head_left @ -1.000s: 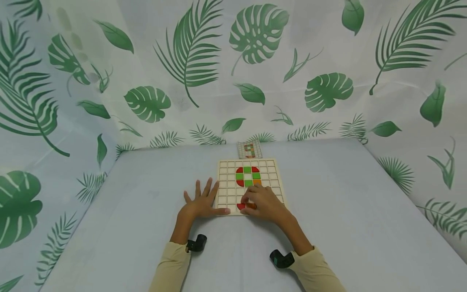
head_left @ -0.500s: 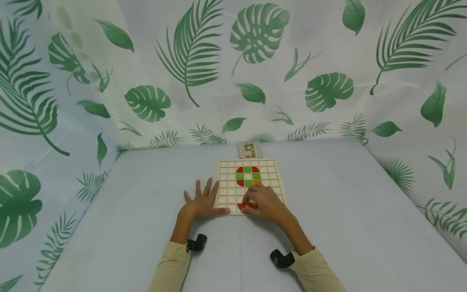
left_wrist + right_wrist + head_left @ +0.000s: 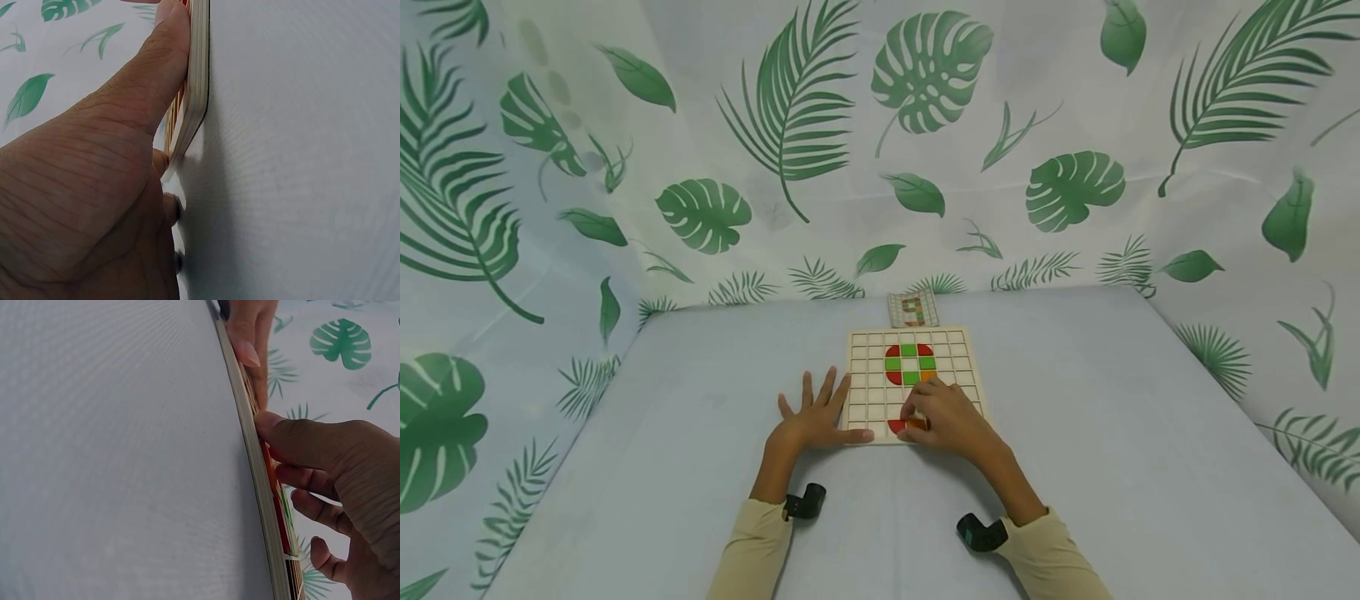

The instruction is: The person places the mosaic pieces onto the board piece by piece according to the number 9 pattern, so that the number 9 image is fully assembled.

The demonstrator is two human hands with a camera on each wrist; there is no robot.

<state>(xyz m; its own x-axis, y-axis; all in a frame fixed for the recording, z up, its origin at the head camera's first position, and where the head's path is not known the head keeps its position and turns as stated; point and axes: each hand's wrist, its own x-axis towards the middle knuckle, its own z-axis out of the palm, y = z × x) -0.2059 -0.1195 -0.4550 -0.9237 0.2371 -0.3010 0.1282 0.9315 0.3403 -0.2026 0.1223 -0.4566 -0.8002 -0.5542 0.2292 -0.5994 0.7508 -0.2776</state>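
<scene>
A square wooden grid board (image 3: 857,400) lies on the table. In its upper middle, red (image 3: 893,377), green (image 3: 908,349) and orange (image 3: 928,376) tiles form a ring. My right hand (image 3: 947,419) bends over the near row. Its thumb and index finger pinch a red rounded tile (image 3: 896,426) there, beside an orange tile (image 3: 917,423). Farther along that edge, the right wrist view shows another red piece (image 3: 281,525). Fingers spread, my left hand (image 3: 811,421) rests at the board's left side, its thumb (image 3: 172,37) on the near-left corner.
A small pattern card (image 3: 913,309) showing a similar coloured figure lies just beyond the board's far edge. The white table (image 3: 700,358) extends on both sides. Leaf-printed cloth (image 3: 835,208) stands behind and at both sides.
</scene>
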